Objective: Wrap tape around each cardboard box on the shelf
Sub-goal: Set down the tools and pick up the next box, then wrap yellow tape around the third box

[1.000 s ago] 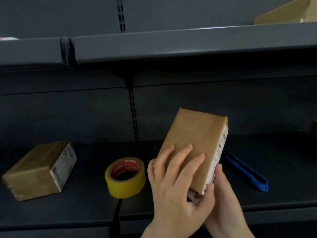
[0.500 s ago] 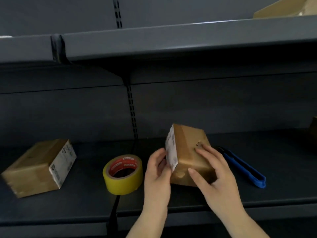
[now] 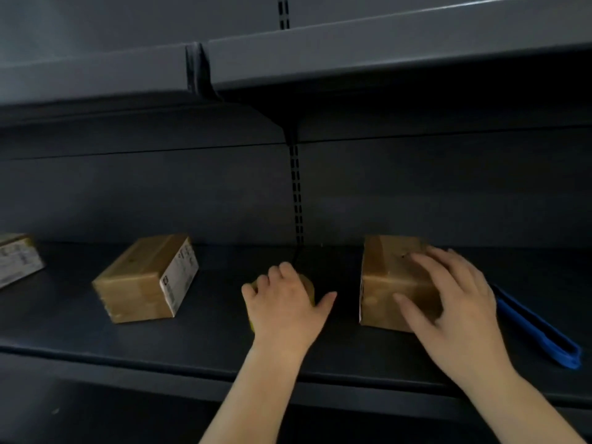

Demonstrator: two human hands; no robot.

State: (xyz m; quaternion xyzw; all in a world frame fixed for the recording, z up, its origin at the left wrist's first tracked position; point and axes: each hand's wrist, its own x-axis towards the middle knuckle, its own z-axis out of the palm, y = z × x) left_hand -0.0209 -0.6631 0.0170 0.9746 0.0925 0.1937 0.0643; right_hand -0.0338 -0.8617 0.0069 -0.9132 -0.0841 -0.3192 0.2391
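covering the tape roll (image 3: 308,285) almost entirely, the left hand (image 3: 285,302) lies on top of it with fingers curled over the far side and thumb out to the right; only slivers of yellow show at the hand's edges, so whether the fingers grip the roll or merely rest on it cannot be told. head view only. right hand (image 3: 448,302) lies spread on the top and front face of a cardboard box (image 3: 381,283) standing on the dark shelf (image 3: 208,341), fingers fairly straight, thumb on the front face, nothing pinched. this box sits just right of the tape roll, apart from it. a second cardboard box (image 3: 144,280) with a white label lies well to the left. a third box (image 3: 16,259) is cut off at the left edge. a blue tool (image 3: 538,328) lies right of the right hand, its near end partly behind the wrist; its kind is hard to make out.
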